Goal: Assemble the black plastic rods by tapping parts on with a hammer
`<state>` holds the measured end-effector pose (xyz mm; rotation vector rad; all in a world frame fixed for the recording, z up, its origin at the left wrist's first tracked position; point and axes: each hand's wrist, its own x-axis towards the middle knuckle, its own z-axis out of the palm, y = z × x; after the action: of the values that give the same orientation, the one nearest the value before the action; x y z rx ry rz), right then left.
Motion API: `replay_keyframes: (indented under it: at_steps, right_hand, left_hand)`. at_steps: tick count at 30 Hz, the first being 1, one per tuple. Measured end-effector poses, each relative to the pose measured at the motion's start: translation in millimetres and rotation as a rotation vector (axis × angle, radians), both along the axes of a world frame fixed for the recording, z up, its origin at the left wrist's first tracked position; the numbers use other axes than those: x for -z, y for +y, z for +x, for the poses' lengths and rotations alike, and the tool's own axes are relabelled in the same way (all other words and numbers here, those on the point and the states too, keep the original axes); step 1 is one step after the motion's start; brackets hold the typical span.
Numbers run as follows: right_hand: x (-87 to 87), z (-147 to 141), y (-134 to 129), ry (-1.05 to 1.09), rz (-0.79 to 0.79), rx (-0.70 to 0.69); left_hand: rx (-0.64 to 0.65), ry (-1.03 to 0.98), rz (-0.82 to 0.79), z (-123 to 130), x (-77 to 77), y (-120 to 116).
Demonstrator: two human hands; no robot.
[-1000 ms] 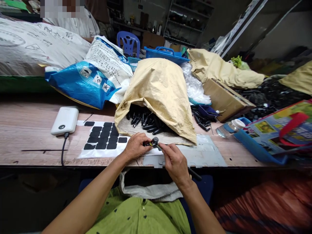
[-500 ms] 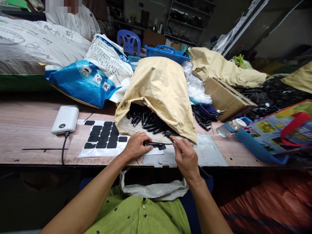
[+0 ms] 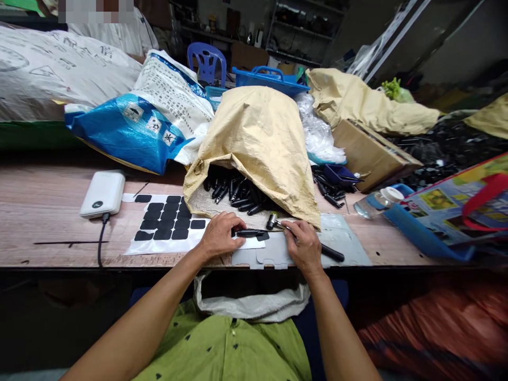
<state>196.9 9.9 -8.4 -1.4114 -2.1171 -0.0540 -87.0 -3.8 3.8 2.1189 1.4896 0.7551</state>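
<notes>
My left hand (image 3: pixel 223 234) is closed on one end of a slim black pen-shaped piece (image 3: pixel 250 233), which lies level just above the bench. The piece's far end reaches over a small black square pad (image 3: pixel 263 236). In my right hand (image 3: pixel 304 244) is a small hammer (image 3: pixel 272 221) with a metal shaft, gripped round the shaft. Its head points left, above the piece and apart from it, while its black handle sticks out below the hand to the right. Several similar black pieces (image 3: pixel 242 197) spill from the mouth of a tan woven sack (image 3: pixel 257 127) in front of both hands.
White sheets carrying rows of black square pads (image 3: pixel 164 219) lie left, beside a white power bank (image 3: pixel 103 194) with a cable. A grey plate (image 3: pixel 341 238) is under my right hand. A clear jar (image 3: pixel 377 202) and blue tray (image 3: pixel 432 241) stand right. A person sits behind sacks, far left.
The hammer has turned in my right hand: its head now lies sideways and its handle shows at the right. My left hand stays on the black piece. The view has shifted slightly.
</notes>
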Motion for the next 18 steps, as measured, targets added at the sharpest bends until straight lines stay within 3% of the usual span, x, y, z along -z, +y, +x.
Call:
replay_keyframes:
  at_steps: [18]
  right_hand:
    - [-0.6,-1.6,-1.8,0.007,-0.007,0.023]
  left_hand:
    - [-0.007,0.002,-0.008,0.6,1.6,0.1]
